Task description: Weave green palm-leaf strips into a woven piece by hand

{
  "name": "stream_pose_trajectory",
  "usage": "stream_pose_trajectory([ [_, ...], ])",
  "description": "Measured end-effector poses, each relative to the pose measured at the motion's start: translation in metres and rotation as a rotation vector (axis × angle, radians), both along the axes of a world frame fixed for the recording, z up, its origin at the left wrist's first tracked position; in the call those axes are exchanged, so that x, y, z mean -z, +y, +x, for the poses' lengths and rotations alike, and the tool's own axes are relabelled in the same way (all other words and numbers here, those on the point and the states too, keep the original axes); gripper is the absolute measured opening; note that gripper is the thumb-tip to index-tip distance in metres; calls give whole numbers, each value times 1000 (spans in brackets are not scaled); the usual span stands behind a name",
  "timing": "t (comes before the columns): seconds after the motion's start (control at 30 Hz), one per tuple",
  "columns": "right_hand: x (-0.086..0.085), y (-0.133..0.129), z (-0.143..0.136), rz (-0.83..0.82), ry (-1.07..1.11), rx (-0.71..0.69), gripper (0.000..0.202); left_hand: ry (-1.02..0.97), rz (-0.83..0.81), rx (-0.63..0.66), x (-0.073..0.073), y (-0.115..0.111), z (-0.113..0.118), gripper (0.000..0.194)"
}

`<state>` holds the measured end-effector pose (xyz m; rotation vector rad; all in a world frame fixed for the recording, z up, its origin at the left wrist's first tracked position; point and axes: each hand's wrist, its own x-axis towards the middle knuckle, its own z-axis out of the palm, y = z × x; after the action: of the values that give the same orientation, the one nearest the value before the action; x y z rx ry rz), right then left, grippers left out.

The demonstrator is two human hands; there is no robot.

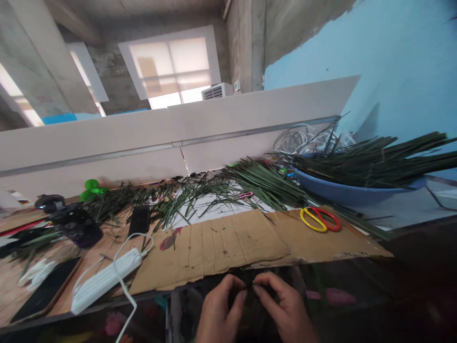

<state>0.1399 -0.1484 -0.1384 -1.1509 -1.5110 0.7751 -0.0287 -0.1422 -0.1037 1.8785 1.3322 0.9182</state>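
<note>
One left hand (223,312) and one right hand (283,307) hung near 6 o'clock in the head view, thumb and forefinger drawn close on each, the two sets of fingertips apart. Whether they pinched something fine could not be told against the dark ground; if so, a slip would probably have lost it below the front edge of the surface (63,305).

Counted from the hands, the cardboard (214,247) lay just beyond, spanning 10 to 2 o'clock. A knuckle catching its ragged rim might have shifted it, carrying along the scissors (320,220) resting on it towards 1 o'clock. At 9 o'clock a white cable (124,287) drooped over the edge past the power strip (107,281); a sweeping left forearm could have snagged it. At 12 o'clock, past the cardboard, loose green leaves (264,183) could have hidden anything small set among them.
</note>
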Motion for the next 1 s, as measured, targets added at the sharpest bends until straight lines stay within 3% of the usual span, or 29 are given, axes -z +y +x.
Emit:
stream_pose_trajectory([
  [0.17, 1, -1, 0, 74, -80, 11, 19, 191, 169, 28, -14, 0, -2, 15],
  [0.37, -2, -1, 1, 177, -167, 13, 17, 384, 390, 82, -10, 0, -3, 20],
  [0.63, 0, -1, 1, 154, -190, -16, 16, 202, 387, -2, 5, -1, 1, 16],
  [0.83, -2, -2, 2, 158, -188, -27, 17, 190, 355, 21, 7, -1, -1, 16],
  [1.0, -5, -3, 3, 156, -175, -21, 16, 96, 262, -34, 8, -2, 2, 15],
])
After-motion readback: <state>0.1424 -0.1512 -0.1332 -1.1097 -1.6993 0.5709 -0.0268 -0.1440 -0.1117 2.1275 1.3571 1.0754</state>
